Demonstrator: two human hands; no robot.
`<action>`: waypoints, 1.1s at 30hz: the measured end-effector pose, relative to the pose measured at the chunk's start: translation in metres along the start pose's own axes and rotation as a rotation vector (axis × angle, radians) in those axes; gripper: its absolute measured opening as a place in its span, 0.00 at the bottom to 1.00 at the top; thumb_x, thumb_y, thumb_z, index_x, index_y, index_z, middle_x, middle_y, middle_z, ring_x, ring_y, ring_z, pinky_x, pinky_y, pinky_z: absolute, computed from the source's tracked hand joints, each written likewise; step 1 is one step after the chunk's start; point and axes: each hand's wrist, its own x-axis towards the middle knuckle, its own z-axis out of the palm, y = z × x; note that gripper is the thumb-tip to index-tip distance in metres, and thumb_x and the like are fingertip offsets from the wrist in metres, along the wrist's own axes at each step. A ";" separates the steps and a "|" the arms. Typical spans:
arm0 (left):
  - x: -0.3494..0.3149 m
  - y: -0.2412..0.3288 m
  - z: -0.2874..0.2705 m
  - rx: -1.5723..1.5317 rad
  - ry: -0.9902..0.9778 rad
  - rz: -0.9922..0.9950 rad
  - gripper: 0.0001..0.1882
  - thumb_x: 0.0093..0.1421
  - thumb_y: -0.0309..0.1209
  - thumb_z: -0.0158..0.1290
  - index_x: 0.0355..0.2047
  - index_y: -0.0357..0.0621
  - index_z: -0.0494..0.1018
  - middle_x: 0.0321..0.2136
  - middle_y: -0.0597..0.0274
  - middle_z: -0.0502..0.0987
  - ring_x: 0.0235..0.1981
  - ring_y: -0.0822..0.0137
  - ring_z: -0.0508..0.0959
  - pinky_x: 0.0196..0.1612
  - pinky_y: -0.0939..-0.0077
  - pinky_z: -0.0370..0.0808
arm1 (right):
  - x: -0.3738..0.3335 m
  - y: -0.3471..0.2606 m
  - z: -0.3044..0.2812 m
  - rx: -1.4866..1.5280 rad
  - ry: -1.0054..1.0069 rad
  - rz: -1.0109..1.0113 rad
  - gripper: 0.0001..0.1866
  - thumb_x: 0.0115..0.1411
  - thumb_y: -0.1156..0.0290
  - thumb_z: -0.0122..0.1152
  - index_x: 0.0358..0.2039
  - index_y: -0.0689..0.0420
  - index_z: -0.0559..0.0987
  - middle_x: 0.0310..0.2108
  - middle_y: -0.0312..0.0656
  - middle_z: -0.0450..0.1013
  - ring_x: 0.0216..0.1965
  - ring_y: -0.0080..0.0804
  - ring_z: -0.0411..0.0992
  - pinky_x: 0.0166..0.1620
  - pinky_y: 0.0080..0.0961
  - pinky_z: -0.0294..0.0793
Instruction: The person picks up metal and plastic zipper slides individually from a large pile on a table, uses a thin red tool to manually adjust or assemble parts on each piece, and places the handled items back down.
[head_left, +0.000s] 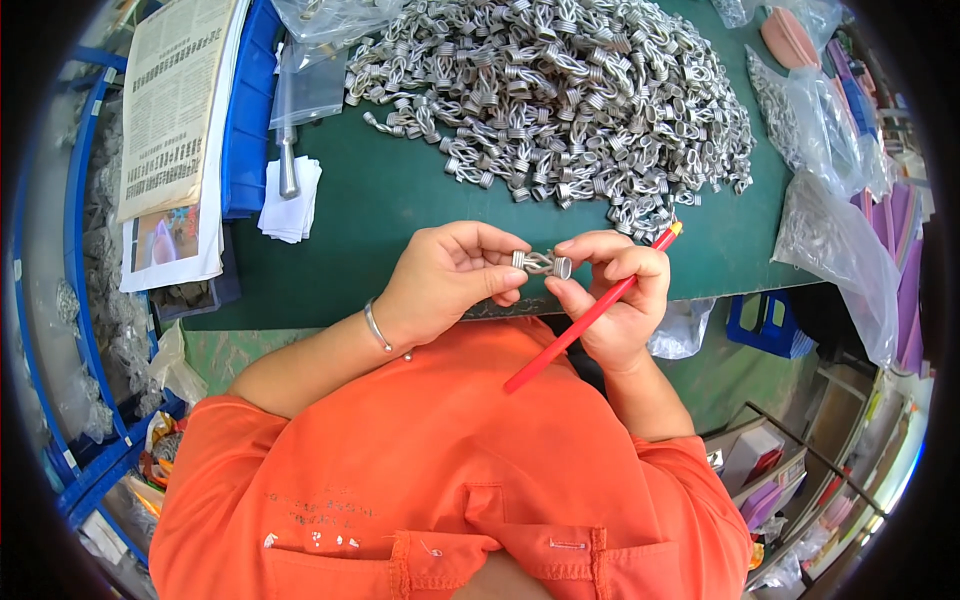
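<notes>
Between my two hands, just over the table's near edge, is a small silver metal fitting [541,264] with a ribbed ring at each end and twisted strands between. My left hand [462,268] pinches its left ring between thumb and fingers. The thumb and index finger of my right hand [618,290] grip the right ring, whose oval opening shows. A long red pencil-like stick [575,338] with a yellow tip lies across my right hand, held among its fingers. Beyond my hands, a large heap of similar metal fittings [570,90] covers the far part of the table.
The green table [370,200] carries a blue tray [250,110] with printed sheets [178,110] at left. A metal-handled tool [288,165] rests on white paper slips [291,215]. Clear plastic bags [835,235] hang at the right edge. Blue shelving [85,260] stands left; a blue crate [768,325] is below right.
</notes>
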 end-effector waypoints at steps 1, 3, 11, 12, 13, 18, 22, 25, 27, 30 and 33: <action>-0.001 0.001 0.000 0.000 -0.001 0.000 0.11 0.53 0.20 0.52 0.37 0.30 0.70 0.30 0.57 0.76 0.27 0.74 0.75 0.32 0.83 0.75 | -0.002 0.001 -0.001 -0.001 0.000 0.000 0.24 0.41 0.87 0.65 0.31 0.56 0.59 0.33 0.52 0.71 0.32 0.33 0.71 0.35 0.24 0.73; -0.002 0.002 0.000 0.021 0.014 0.044 0.10 0.52 0.19 0.53 0.37 0.30 0.70 0.29 0.58 0.75 0.27 0.74 0.75 0.32 0.83 0.75 | -0.006 0.003 -0.003 -0.001 0.052 0.079 0.24 0.42 0.87 0.65 0.30 0.56 0.59 0.34 0.53 0.71 0.31 0.30 0.71 0.35 0.23 0.73; 0.000 0.000 0.002 0.085 -0.018 0.097 0.10 0.53 0.20 0.53 0.37 0.30 0.70 0.29 0.59 0.75 0.26 0.75 0.75 0.31 0.84 0.75 | -0.012 0.005 -0.003 0.045 0.096 0.117 0.23 0.43 0.87 0.64 0.30 0.57 0.59 0.36 0.53 0.71 0.30 0.27 0.71 0.34 0.21 0.73; 0.001 0.000 0.002 0.062 0.011 0.020 0.10 0.54 0.21 0.52 0.37 0.30 0.70 0.29 0.59 0.75 0.26 0.75 0.75 0.31 0.84 0.75 | -0.010 0.003 -0.001 0.020 0.064 0.068 0.22 0.43 0.88 0.63 0.30 0.57 0.59 0.35 0.52 0.70 0.30 0.27 0.71 0.34 0.21 0.73; 0.001 -0.001 0.002 0.062 0.010 0.020 0.10 0.54 0.21 0.52 0.37 0.30 0.70 0.29 0.59 0.75 0.26 0.75 0.75 0.31 0.84 0.75 | -0.008 0.001 0.000 -0.005 0.032 0.020 0.22 0.43 0.88 0.63 0.30 0.57 0.59 0.35 0.52 0.70 0.30 0.28 0.71 0.33 0.21 0.73; 0.005 -0.007 -0.001 -0.106 -0.073 -0.145 0.11 0.57 0.24 0.49 0.40 0.31 0.68 0.31 0.58 0.75 0.27 0.73 0.75 0.32 0.81 0.76 | -0.002 -0.003 0.011 -0.072 0.016 -0.044 0.19 0.43 0.87 0.63 0.26 0.58 0.61 0.31 0.51 0.71 0.30 0.32 0.73 0.31 0.23 0.74; 0.008 -0.002 -0.008 -0.469 -0.127 -0.336 0.10 0.60 0.27 0.43 0.40 0.36 0.67 0.30 0.59 0.73 0.28 0.70 0.75 0.28 0.79 0.75 | 0.004 -0.006 0.005 -0.166 -0.197 -0.146 0.16 0.41 0.85 0.65 0.20 0.58 0.65 0.24 0.44 0.74 0.25 0.36 0.72 0.27 0.24 0.71; 0.011 -0.009 -0.018 -0.517 -0.133 -0.318 0.07 0.59 0.29 0.42 0.36 0.40 0.66 0.26 0.62 0.70 0.26 0.70 0.72 0.24 0.78 0.71 | 0.012 0.010 -0.011 -0.547 -0.075 -0.242 0.15 0.42 0.86 0.64 0.19 0.58 0.64 0.24 0.44 0.74 0.24 0.35 0.72 0.27 0.23 0.71; 0.012 -0.006 -0.016 -0.455 -0.093 -0.329 0.05 0.59 0.29 0.43 0.34 0.42 0.66 0.25 0.63 0.68 0.24 0.71 0.69 0.23 0.78 0.67 | 0.021 0.015 -0.014 -0.456 -0.008 -0.071 0.15 0.42 0.86 0.63 0.19 0.59 0.64 0.24 0.43 0.73 0.23 0.36 0.70 0.26 0.24 0.69; 0.016 -0.009 -0.017 -0.525 -0.140 -0.247 0.05 0.59 0.28 0.43 0.34 0.41 0.66 0.26 0.64 0.68 0.26 0.71 0.69 0.27 0.78 0.69 | 0.037 0.020 -0.015 -0.826 -0.021 -0.157 0.15 0.39 0.83 0.64 0.20 0.58 0.65 0.29 0.45 0.71 0.29 0.42 0.67 0.33 0.32 0.66; 0.010 0.002 -0.009 -0.453 -0.093 -0.153 0.04 0.59 0.27 0.45 0.34 0.41 0.65 0.27 0.64 0.67 0.26 0.70 0.69 0.29 0.77 0.70 | 0.044 0.014 -0.026 -1.005 -0.099 -0.039 0.19 0.33 0.77 0.68 0.22 0.58 0.65 0.31 0.45 0.70 0.33 0.44 0.65 0.35 0.37 0.62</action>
